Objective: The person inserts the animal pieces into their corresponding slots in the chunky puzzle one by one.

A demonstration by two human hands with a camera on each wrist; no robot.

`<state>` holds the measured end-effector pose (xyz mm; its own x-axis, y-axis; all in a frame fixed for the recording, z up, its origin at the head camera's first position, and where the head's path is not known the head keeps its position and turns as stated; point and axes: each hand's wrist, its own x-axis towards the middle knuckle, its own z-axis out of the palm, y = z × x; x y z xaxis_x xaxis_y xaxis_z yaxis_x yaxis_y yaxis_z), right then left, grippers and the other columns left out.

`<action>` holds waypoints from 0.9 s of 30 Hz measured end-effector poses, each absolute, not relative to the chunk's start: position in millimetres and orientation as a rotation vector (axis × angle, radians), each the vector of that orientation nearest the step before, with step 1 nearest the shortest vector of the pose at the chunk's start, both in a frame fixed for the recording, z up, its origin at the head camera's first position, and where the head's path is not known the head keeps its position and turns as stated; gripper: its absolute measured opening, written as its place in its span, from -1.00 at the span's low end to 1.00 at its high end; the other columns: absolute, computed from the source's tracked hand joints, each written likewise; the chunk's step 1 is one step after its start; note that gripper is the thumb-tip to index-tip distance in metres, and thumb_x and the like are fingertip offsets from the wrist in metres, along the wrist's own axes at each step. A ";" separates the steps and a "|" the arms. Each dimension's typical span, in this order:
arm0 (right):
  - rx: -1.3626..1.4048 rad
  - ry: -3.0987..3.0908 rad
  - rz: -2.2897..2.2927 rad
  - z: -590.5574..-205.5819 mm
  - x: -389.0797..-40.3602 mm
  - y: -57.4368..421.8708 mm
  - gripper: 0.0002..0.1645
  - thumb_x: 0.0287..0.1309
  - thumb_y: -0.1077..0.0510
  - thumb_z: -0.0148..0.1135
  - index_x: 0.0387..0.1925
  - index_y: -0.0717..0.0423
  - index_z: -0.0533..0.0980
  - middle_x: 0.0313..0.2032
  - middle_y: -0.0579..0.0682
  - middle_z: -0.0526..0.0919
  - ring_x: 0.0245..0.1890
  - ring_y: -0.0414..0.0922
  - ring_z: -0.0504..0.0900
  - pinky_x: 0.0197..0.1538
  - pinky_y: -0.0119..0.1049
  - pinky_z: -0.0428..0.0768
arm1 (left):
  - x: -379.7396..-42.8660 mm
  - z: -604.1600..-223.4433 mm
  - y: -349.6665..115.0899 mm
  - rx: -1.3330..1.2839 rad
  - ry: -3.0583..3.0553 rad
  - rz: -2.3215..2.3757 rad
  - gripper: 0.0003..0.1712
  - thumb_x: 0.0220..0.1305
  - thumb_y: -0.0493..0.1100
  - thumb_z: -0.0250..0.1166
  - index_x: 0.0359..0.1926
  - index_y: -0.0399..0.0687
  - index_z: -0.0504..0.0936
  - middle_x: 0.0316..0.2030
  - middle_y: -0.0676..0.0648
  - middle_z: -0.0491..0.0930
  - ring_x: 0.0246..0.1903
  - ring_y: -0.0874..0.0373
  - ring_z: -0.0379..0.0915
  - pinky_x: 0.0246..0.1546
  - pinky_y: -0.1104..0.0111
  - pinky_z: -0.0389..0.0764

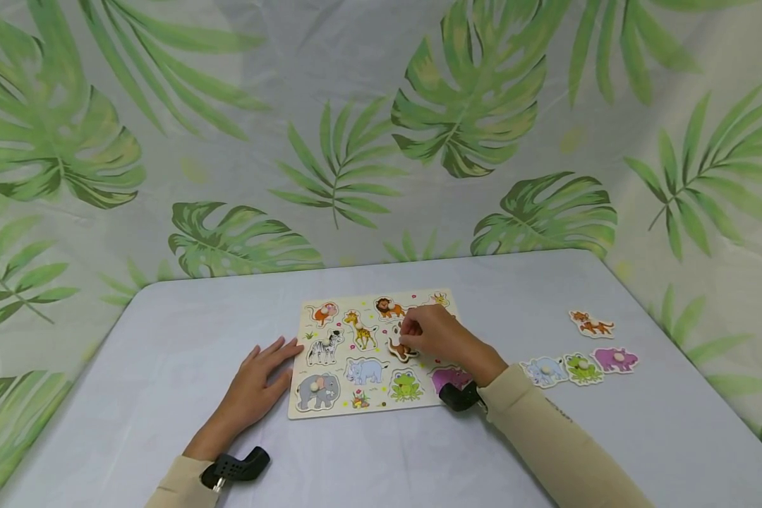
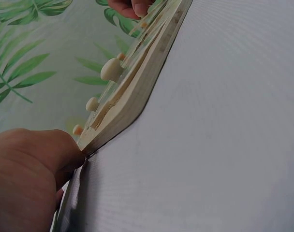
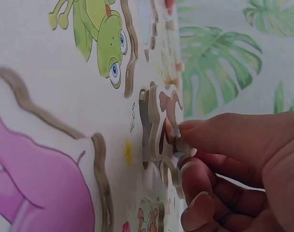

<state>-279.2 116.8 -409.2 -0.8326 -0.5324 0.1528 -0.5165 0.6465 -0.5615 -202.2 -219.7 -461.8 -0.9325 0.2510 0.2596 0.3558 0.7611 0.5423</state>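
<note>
Between right thumb and fingertips, my right hand [image 1: 441, 335] pinches a brown kangaroo puzzle piece [image 3: 159, 130] by its knob. The piece is at its matching recess in the wooden animal puzzle board [image 1: 348, 402]; in the right wrist view it stands slightly proud of the surface. My left hand [image 1: 254, 384] lies on the table, its extended fingers touching the board's left edge. Knobbed pieces sit in the board, among them the elephant [image 1: 317, 391], zebra [image 1: 325, 348], giraffe [image 1: 360, 330], monkey [image 1: 323, 313] and lion [image 1: 389, 307]. The printed frog recess [image 1: 406, 386] holds no piece.
Right of the board lie loose pieces: a blue rhino [image 1: 544, 372], a green frog [image 1: 583, 369], a purple hippo [image 1: 616, 360] and an orange animal [image 1: 591, 324]. White cloth covers the table [image 1: 184, 331]. A leaf-patterned curtain [image 1: 355, 92] hangs behind.
</note>
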 end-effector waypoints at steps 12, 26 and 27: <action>-0.892 2.828 -0.934 -412.1 -279.0 115.5 -0.89 0.08 0.24 0.35 -0.51 0.05 0.59 -0.56 -0.19 0.55 -0.53 -0.27 0.45 -0.43 -0.41 0.50 | -203.1 -463.6 -219.2 -0.500 -2.767 -0.906 -0.51 0.31 -0.24 0.21 0.26 -0.02 0.50 0.30 -0.09 0.39 0.37 -0.10 0.14 0.40 -0.10 -0.09; -0.900 2.832 -0.915 -416.6 -281.3 112.4 -0.89 0.06 0.23 0.36 -0.52 0.03 0.59 -0.56 -0.20 0.55 -0.54 -0.29 0.46 -0.42 -0.44 0.50 | -202.3 -462.0 -219.4 -0.500 -2.758 -0.908 -0.51 0.30 -0.26 0.21 0.26 -0.04 0.50 0.30 -0.11 0.40 0.36 -0.13 0.16 0.40 -0.11 -0.08; -0.900 2.835 -0.910 -416.7 -281.3 112.2 -0.89 0.06 0.23 0.35 -0.52 0.03 0.59 -0.56 -0.20 0.55 -0.54 -0.28 0.46 -0.42 -0.43 0.50 | -202.4 -462.3 -219.5 -0.501 -2.754 -0.907 -0.51 0.30 -0.26 0.21 0.25 -0.04 0.50 0.30 -0.11 0.40 0.36 -0.13 0.16 0.39 -0.11 -0.08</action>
